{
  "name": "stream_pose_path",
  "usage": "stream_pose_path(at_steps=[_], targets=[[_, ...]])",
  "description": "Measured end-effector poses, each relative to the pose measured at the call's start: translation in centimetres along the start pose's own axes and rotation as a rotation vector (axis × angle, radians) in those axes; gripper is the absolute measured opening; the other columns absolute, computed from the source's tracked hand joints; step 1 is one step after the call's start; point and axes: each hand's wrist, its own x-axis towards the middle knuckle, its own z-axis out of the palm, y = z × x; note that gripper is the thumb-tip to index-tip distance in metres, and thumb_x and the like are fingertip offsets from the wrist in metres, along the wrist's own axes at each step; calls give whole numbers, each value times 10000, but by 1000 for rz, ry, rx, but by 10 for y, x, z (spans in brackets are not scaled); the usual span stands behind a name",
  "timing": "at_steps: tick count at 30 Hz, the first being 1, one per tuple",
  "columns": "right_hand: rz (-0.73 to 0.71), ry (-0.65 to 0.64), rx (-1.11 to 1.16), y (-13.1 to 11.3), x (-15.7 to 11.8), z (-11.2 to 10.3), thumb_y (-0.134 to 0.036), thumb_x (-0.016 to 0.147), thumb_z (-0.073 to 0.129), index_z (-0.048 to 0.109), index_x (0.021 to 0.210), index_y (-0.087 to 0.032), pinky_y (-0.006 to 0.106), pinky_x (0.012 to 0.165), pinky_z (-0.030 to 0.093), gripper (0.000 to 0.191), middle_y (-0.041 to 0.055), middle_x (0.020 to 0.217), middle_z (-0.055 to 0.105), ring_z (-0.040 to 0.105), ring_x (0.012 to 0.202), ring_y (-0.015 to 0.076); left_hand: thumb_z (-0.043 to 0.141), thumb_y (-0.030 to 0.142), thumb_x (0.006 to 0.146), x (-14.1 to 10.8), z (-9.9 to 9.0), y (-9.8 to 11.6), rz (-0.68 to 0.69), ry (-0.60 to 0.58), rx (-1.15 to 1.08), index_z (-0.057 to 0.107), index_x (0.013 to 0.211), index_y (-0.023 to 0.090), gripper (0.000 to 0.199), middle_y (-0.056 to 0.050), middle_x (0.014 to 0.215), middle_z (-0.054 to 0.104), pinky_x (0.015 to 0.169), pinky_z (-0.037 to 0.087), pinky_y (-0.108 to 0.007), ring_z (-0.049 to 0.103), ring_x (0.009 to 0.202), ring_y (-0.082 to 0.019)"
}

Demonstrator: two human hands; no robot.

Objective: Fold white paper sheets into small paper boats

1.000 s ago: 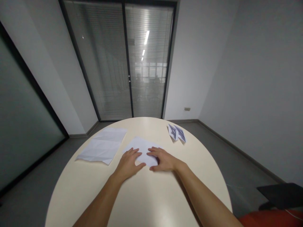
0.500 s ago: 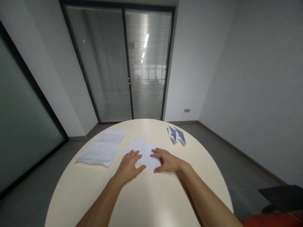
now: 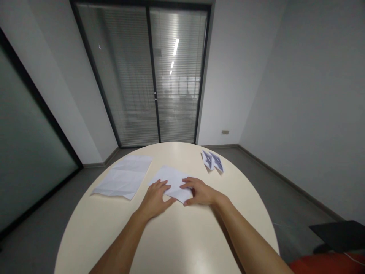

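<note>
Rightward, slightly away from the left hand (image 3: 154, 197), the right hand (image 3: 199, 192) has shifted since a second ago. I see the grip of each parted, thumb away from fingers. Between them the white paper (image 3: 172, 176) lies on the round tabletop (image 3: 168, 239), fingers over its sides. To its left I have a creased sheet (image 3: 125, 176); farther right, two folded printed papers (image 3: 208, 161) sit close together.

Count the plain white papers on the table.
2: a creased sheet on the left, and another sheet partly covered by the left hand and right hand. More could lie hidden beneath.
</note>
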Motion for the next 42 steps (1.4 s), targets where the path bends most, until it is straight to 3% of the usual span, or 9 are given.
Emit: stream_pose_path(at_steps=[6, 14, 24, 27, 32, 37, 42], targets=[[-13, 33, -11, 3, 0, 3, -660, 677, 837, 668, 1365, -263, 536, 1232, 228, 812, 140, 1557, 489, 361, 1483, 369, 686, 525, 879, 1, 0, 1, -18, 3, -20, 688, 1311, 198, 543, -113, 1507, 565, 1220, 315, -527, 410, 1474, -365], [-41, 42, 73, 3, -1, 3, -722, 659, 813, 694, 1317, -156, 467, 1221, 296, 876, 208, 1523, 506, 402, 1462, 351, 675, 508, 894, 2, 0, 3, -43, 22, -41, 704, 1282, 194, 499, -113, 1487, 585, 1216, 327, -517, 424, 1467, -359], [-70, 64, 73, 2, 1, 4, -708, 625, 841, 722, 1241, -176, 474, 1191, 334, 822, 189, 1460, 562, 460, 1405, 354, 682, 490, 894, 2, 4, 0, -33, 58, -52, 711, 1262, 198, 471, -110, 1463, 608, 1204, 347, -517, 453, 1446, -357], [-103, 90, 65, -1, 2, 4, -661, 672, 833, 752, 1146, -184, 438, 1117, 411, 677, 166, 1379, 623, 544, 1308, 337, 667, 499, 905, 2, 5, -1, -28, 62, -53, 713, 1258, 202, 464, -102, 1464, 608, 1203, 348, -511, 452, 1445, -356], [-134, 112, 78, -11, 2, -2, -536, 884, 672, 761, 1003, -184, 334, 895, 485, 382, 89, 1057, 751, 673, 979, 245, 590, 405, 968, 3, 5, -3, -33, 68, -76, 722, 1219, 208, 346, -87, 1448, 624, 1196, 361, -501, 465, 1439, -329], [-63, 143, -5, -15, 2, -3, -471, 962, 568, 738, 948, -167, 284, 697, 422, 348, 64, 878, 742, 625, 758, 193, 517, 290, 998, 6, 6, -4, -28, 93, -84, 737, 1093, 213, 251, -79, 1414, 651, 1180, 382, -484, 499, 1415, -306], [-29, 200, -25, -7, 8, 4, -362, 1020, 463, 726, 1006, -176, 284, 702, 413, 322, 86, 936, 753, 638, 780, 197, 536, 230, 974, 7, 5, -2, 3, 119, -112, 724, 977, 199, 191, -105, 1359, 681, 1161, 410, -451, 580, 1331, -277]])
